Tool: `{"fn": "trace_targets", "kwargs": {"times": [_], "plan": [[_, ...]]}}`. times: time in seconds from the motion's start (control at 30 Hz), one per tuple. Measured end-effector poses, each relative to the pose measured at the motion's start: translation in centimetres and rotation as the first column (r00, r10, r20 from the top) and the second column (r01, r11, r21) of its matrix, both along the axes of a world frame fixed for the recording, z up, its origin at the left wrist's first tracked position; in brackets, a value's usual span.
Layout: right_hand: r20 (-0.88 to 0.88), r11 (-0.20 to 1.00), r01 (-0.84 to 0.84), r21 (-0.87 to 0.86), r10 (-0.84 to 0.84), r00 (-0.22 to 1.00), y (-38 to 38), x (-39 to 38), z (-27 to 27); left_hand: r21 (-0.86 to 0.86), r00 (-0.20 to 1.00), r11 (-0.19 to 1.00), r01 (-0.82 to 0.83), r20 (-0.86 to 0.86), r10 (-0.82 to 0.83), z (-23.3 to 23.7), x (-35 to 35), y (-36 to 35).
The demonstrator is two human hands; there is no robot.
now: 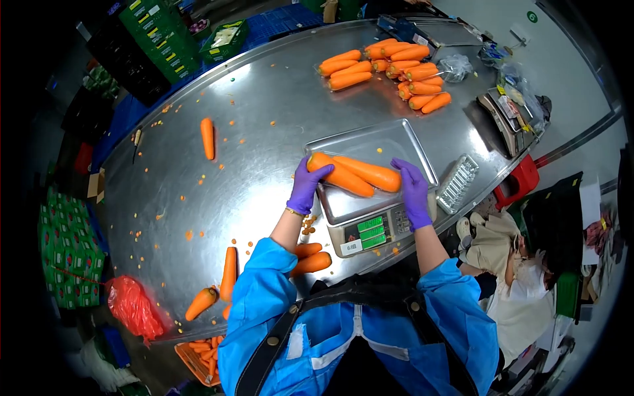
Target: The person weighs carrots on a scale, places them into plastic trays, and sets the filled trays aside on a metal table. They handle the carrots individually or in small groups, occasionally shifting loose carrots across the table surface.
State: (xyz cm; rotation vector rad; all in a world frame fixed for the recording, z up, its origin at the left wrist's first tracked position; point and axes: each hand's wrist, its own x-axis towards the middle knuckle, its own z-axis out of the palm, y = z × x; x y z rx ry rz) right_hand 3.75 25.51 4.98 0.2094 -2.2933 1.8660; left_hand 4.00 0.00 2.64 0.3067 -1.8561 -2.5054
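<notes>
Two large carrots (356, 174) lie side by side over the metal pan of a scale (403, 135), perhaps in a clear tray that is hard to make out. My left hand (304, 185), in a purple glove, grips their left end, thumb over the top. At the right end is my right hand (413, 191), also gloved, its fingers behind the carrot tip and partly hidden. Green digits glow on the scale's display (371, 231). Right of the scale rests a stack of clear plastic trays (457, 184).
Piled carrots (416, 69) lie at the table's far side. A single carrot (208, 138) is at the left, others near my left sleeve. A red bag (134, 308) sits at the left edge. Another scale (505, 119) stands right. A person (515, 270) is at the right.
</notes>
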Motion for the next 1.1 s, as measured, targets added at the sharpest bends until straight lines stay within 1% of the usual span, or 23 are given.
{"fn": "trace_targets", "kwargs": {"times": [0.03,0.07,0.1,0.13,0.2,0.23,0.27,0.33,0.37,0.4,0.47,0.53,0.6,0.67,0.7,0.77,0.8,0.87,0.9,0.93,1.0,1.03,1.1], "plan": [[0.054,0.998,-0.008,-0.065,0.012,0.998,0.3,1.1,1.3,0.000,1.000,1.000,0.012,-0.001,-0.012,-0.6,0.1,0.2],[0.051,0.998,0.003,-0.064,0.000,0.999,0.5,2.2,2.3,-0.232,0.999,0.972,-0.032,-0.017,0.028,-1.0,0.3,0.4],[0.117,0.986,-0.164,0.001,0.163,0.980,0.7,3.6,3.0,-0.451,0.997,0.889,-0.077,-0.044,0.064,-1.1,0.3,0.5],[0.197,0.942,-0.332,0.052,0.317,0.928,0.7,5.0,3.1,-0.451,0.998,0.890,-0.066,-0.041,0.053,-1.2,0.1,0.4],[0.333,0.777,-0.619,-0.113,0.616,0.713,0.0,7.7,0.1,-0.572,0.991,0.820,0.020,-0.098,-0.093,-1.6,0.6,-0.2],[0.146,0.663,-0.723,0.191,0.710,0.689,-0.6,8.8,-1.6,-0.572,0.991,0.820,0.025,-0.093,-0.095,-1.8,0.8,-0.6],[-0.014,0.516,-0.698,0.497,0.809,0.588,-1.4,9.6,-2.3,-0.617,0.984,0.787,-0.005,-0.142,-0.105,-1.8,1.0,-1.2],[0.047,0.471,-0.706,0.529,0.814,0.579,-2.0,11.0,-2.7,-0.698,0.963,0.713,-0.069,-0.233,-0.134,-2.0,1.6,-2.6],[0.111,0.419,-0.713,0.562,0.816,0.567,-2.1,11.5,-2.6,-0.773,0.944,0.612,-0.167,-0.304,-0.126,-1.8,1.9,-3.2],[0.113,0.423,-0.717,0.555,0.815,0.569,-2.1,11.5,-2.3,-0.679,0.956,0.711,-0.183,-0.292,-0.032,-1.0,2.5,-3.4],[0.162,0.562,-0.698,0.444,0.716,0.679,-1.8,10.2,-1.2,-0.486,0.977,0.854,-0.186,-0.181,0.110,-2.3,3.3,-4.9],[0.272,0.707,-0.669,0.230,0.614,0.741,-0.6,7.4,2.2,-0.420,0.971,0.876,-0.237,-0.120,0.206,-2.2,5.0,-5.6],[0.290,0.883,-0.451,0.135,0.400,0.870,1.0,4.8,2.0,-0.347,0.971,0.908,-0.237,-0.074,0.226,-3.5,6.0,-6.5],[0.213,0.960,-0.272,0.060,0.254,0.943,1.6,2.9,4.3,-0.368,0.977,0.905,-0.214,-0.077,0.199,-2.5,6.5,-5.8],[0.209,0.963,-0.263,0.059,0.246,0.946,1.8,2.0,4.7,-0.405,0.981,0.893,-0.194,-0.098,0.169,-2.4,6.1,-5.4],[0.037,0.924,-0.268,0.273,0.268,0.963,1.9,0.7,5.1,-0.471,0.982,0.867,-0.163,-0.160,0.098,-2.2,5.3,-3.9],[0.034,0.927,-0.258,0.271,0.258,0.966,1.6,0.2,4.6,-0.472,0.982,0.869,-0.149,-0.174,0.074,-2.1,4.7,-2.8],[-0.064,0.766,-0.215,0.606,0.316,0.947,0.6,-0.6,2.6,-0.635,0.972,0.763,-0.124,-0.231,-0.033,-1.5,4.0,-0.7],[-0.005,0.658,-0.215,0.722,0.316,0.949,-0.2,-0.6,2.3,-0.670,0.977,0.740,-0.055,-0.190,-0.099,-1.9,3.6,-0.3],[0.053,0.534,-0.214,0.818,0.301,0.952,-1.3,-0.6,2.0,-0.759,0.990,0.651,-0.016,-0.103,-0.096,-1.9,3.3,0.0],[0.023,0.337,-0.154,0.929,0.362,0.932,-3.1,-1.3,1.2,-0.801,0.993,0.596,-0.054,-0.106,-0.052,-2.1,3.3,0.4],[0.041,0.298,-0.166,0.940,0.386,0.922,-3.9,-1.9,0.8,-0.798,0.994,0.600,-0.055,-0.099,-0.040,-2.7,3.3,0.4],[0.110,0.215,-0.213,0.953,0.410,0.905,-5.3,-3.0,0.7,-0.728,0.988,0.681,-0.083,-0.150,-0.041,-1.2,3.5,0.9]]}}
